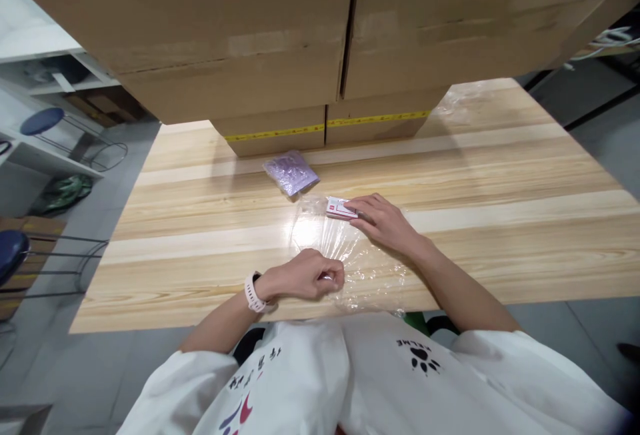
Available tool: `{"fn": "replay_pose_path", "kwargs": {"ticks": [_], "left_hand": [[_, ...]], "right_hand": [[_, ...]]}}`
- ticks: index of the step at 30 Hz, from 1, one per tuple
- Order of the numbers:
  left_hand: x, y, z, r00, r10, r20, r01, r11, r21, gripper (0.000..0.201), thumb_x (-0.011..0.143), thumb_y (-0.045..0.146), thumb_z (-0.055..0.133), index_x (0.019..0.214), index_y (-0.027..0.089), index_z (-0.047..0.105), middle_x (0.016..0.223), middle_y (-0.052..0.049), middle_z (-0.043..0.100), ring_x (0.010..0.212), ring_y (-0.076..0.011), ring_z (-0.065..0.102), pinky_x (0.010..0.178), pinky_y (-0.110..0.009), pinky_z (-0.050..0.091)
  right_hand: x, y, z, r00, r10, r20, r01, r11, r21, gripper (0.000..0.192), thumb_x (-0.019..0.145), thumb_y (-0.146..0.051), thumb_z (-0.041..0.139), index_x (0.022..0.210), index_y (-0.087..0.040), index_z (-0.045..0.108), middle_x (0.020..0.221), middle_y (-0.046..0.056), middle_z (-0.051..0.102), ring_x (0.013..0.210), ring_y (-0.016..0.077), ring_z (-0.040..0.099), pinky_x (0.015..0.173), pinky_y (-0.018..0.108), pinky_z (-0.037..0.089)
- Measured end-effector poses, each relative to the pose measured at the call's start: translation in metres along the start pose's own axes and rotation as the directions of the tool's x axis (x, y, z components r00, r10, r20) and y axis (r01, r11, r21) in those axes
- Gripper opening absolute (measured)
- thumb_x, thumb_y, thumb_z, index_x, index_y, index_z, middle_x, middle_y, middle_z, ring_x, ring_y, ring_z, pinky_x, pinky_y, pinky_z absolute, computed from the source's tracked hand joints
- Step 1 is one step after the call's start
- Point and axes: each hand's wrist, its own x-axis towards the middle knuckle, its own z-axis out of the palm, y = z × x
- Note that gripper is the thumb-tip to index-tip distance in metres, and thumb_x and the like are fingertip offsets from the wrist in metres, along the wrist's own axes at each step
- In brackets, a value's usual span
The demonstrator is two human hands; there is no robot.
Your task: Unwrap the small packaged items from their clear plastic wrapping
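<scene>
A small white box with red markings (336, 207) lies near the table's middle, at the top of a clear plastic bag (373, 283) spread on the wood; whether it is inside the bag or on top, I cannot tell. The fingers of my right hand (385, 223) are closed on the box's right end and cover it. Closer to the front edge, my left hand (311, 273) is curled into a fist on the bag, its gathered plastic running into the fingers. A light band is on my left wrist. Beyond the box rests a purple item in clear wrapping (291, 172).
Large cardboard boxes (240, 35) are stacked along the table's far side and overhang it. The lower ones carry yellow tape (280, 133). More clear plastic (465, 98) lies at the back right of the wooden table (540, 235). Blue stools (43, 121) stand at left.
</scene>
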Motion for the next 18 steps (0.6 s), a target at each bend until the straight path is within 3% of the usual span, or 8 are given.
{"fn": "replay_pose_path", "kwargs": {"ticks": [5, 9, 13, 16, 18], "left_hand": [[-0.002, 0.003, -0.001, 0.999, -0.005, 0.046, 0.006, 1.000, -0.022, 0.010, 0.084, 0.013, 0.059, 0.082, 0.019, 0.067, 0.067, 0.004, 0.070, 0.060, -0.0089, 0.059, 0.065, -0.021, 0.043], [-0.003, 0.003, -0.001, 0.999, -0.007, 0.052, 0.008, 1.000, -0.012, 0.010, 0.082, 0.011, 0.061, 0.082, 0.019, 0.067, 0.065, 0.005, 0.067, 0.056, -0.0077, 0.054, 0.062, -0.021, 0.040], [-0.003, 0.002, -0.002, 0.998, -0.005, 0.065, 0.008, 0.999, -0.037, 0.004, 0.086, 0.019, 0.067, 0.083, 0.019, 0.070, 0.062, 0.006, 0.065, 0.054, -0.0074, 0.052, 0.059, -0.021, 0.038], [-0.004, 0.003, -0.003, 0.996, -0.013, 0.086, 0.024, 0.991, -0.130, 0.017, 0.088, 0.036, 0.074, 0.088, 0.019, 0.072, 0.061, 0.004, 0.064, 0.055, -0.0087, 0.054, 0.056, -0.021, 0.038], [-0.002, 0.003, -0.001, 0.999, -0.037, -0.018, 0.034, 0.989, -0.145, 0.025, 0.092, 0.043, 0.070, 0.093, 0.019, 0.072, 0.067, 0.002, 0.066, 0.058, -0.0101, 0.055, 0.056, -0.023, 0.040]], "right_hand": [[0.002, -0.008, -0.008, 0.979, 0.204, -0.015, -0.200, 0.969, 0.143, 0.035, 0.106, -0.045, 0.048, 0.131, -0.028, 0.067, 0.121, 0.007, 0.076, 0.101, 0.0265, 0.071, 0.086, 0.042, 0.056], [0.004, -0.003, -0.010, 0.926, 0.351, -0.141, -0.352, 0.936, 0.019, 0.037, 0.105, -0.046, 0.047, 0.115, -0.023, 0.075, 0.104, 0.010, 0.079, 0.088, 0.0278, 0.071, 0.077, 0.040, 0.053], [0.004, 0.007, -0.008, 0.901, 0.294, -0.319, -0.350, 0.927, -0.132, 0.032, 0.101, -0.038, 0.052, 0.118, -0.020, 0.073, 0.119, 0.014, 0.074, 0.107, 0.0332, 0.065, 0.091, 0.049, 0.051], [0.003, 0.006, -0.008, 0.882, 0.183, -0.434, -0.271, 0.951, -0.149, 0.029, 0.101, -0.034, 0.052, 0.117, -0.021, 0.073, 0.121, 0.013, 0.072, 0.111, 0.0321, 0.061, 0.099, 0.052, 0.047], [0.003, 0.002, -0.008, 0.896, 0.139, -0.422, -0.204, 0.972, -0.115, 0.026, 0.102, -0.037, 0.054, 0.111, -0.021, 0.073, 0.113, 0.012, 0.074, 0.106, 0.0301, 0.061, 0.100, 0.050, 0.047]]}}
